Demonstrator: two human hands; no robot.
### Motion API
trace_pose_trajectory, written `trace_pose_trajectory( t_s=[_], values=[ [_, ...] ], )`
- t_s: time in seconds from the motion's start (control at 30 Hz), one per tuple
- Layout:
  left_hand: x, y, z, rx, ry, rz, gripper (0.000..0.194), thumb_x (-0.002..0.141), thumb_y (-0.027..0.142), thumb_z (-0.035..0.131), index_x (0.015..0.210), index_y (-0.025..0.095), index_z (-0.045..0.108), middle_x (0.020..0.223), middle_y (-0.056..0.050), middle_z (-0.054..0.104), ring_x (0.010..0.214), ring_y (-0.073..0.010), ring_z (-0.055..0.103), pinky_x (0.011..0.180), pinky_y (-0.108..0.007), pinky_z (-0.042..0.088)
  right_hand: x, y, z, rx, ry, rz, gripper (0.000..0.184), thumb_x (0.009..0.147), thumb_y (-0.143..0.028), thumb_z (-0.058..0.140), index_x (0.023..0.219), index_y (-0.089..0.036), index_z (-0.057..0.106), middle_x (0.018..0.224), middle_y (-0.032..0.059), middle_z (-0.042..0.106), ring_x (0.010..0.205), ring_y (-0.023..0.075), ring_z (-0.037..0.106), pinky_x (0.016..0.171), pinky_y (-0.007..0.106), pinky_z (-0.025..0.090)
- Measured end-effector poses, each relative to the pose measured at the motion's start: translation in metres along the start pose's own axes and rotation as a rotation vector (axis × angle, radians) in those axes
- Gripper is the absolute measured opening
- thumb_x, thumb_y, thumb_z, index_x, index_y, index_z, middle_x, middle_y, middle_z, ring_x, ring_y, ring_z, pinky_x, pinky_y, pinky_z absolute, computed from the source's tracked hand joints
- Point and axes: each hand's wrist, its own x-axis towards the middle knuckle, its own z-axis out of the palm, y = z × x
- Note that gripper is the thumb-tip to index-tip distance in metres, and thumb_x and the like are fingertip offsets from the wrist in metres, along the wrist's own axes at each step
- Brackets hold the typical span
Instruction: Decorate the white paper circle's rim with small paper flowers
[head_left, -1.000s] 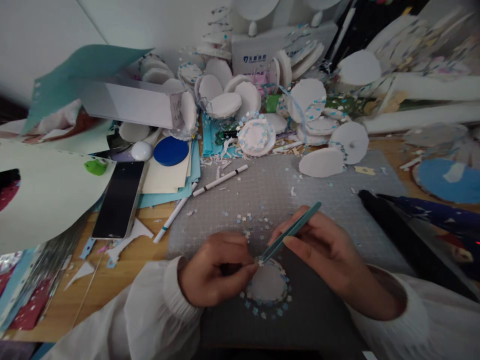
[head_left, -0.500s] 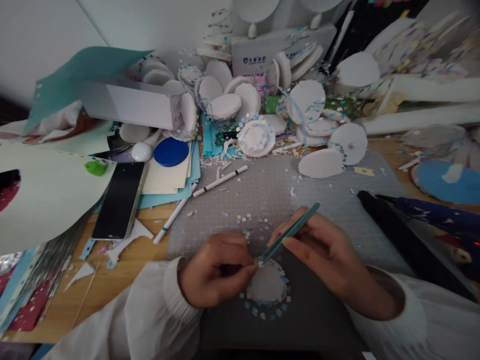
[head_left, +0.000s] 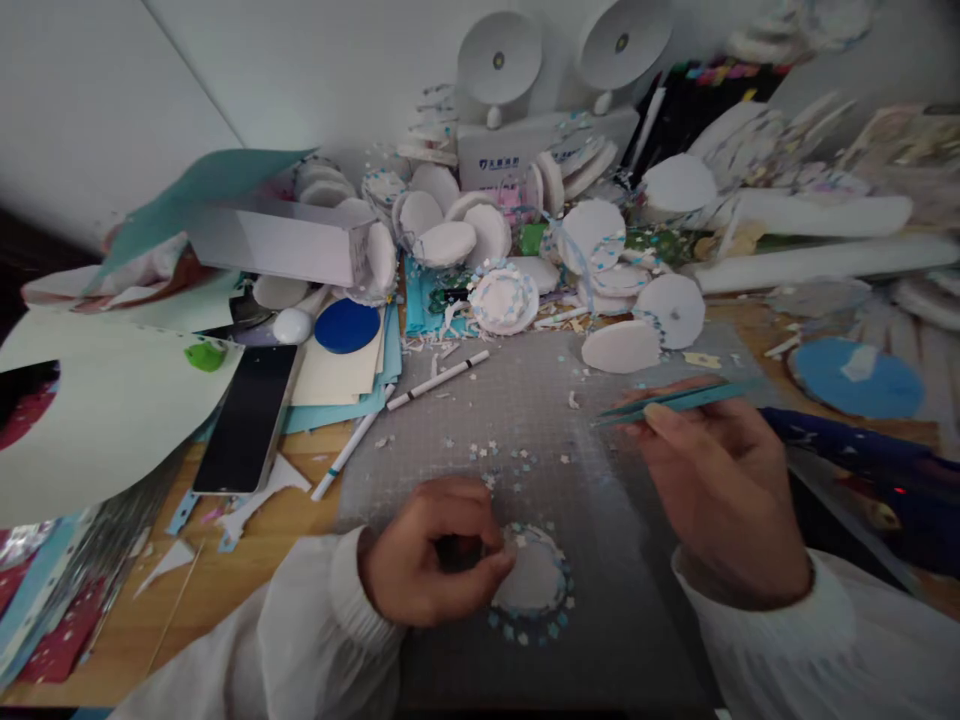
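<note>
My left hand is pinched, thumb against fingers, at the upper left edge of a round white disc. Whatever sits between those fingertips is hidden. Small blue and white stars ring the disc, which lies on the grey cutting mat. Off to the right, my right hand grips teal tweezers between thumb and fingers. Their tips point left over the mat, apart from the disc, and look slightly parted. Loose little stars are scattered on the mat beyond the disc.
Several white discs are heaped at the back. To the left lie a phone, a blue round lid, paper sheets and white sticks. A dark blue glue gun with a red light lies at the right, below a blue disc.
My right hand has swung the tweezers right and away from the disc and my left fingertips. My left hand stays pinched at the disc. The camera view has tilted up slightly.
</note>
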Motion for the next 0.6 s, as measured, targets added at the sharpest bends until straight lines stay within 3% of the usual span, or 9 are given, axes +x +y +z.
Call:
trace_pose_trajectory(
  t_s=[0.27,0.6],
  values=[
    [0.002,0.001,0.005,0.080,0.028,-0.093,0.031,0.084,0.022,0.057,0.055,0.013,0.053,0.051,0.002,0.041,0.050,-0.0083,0.038,0.049,-0.023,0.027,0.002,0.008,0.001,0.022,-0.063,-0.006,0.018,0.066,-0.026,0.080,0.078,-0.027,0.068,0.076,-0.0015,0.067,0.072,0.0144,0.060,0.061,0.026,0.050],
    [-0.002,-0.003,0.006,0.085,0.065,-0.087,0.031,0.084,0.017,0.058,0.053,0.013,0.053,0.050,0.002,0.040,0.048,-0.0076,0.036,0.047,-0.022,0.027,0.003,0.014,0.001,-0.024,-0.105,-0.069,0.016,0.069,-0.023,0.076,0.080,-0.024,0.064,0.074,-0.0017,0.066,0.066,0.0126,0.061,0.063,0.027,0.053]
  ],
)
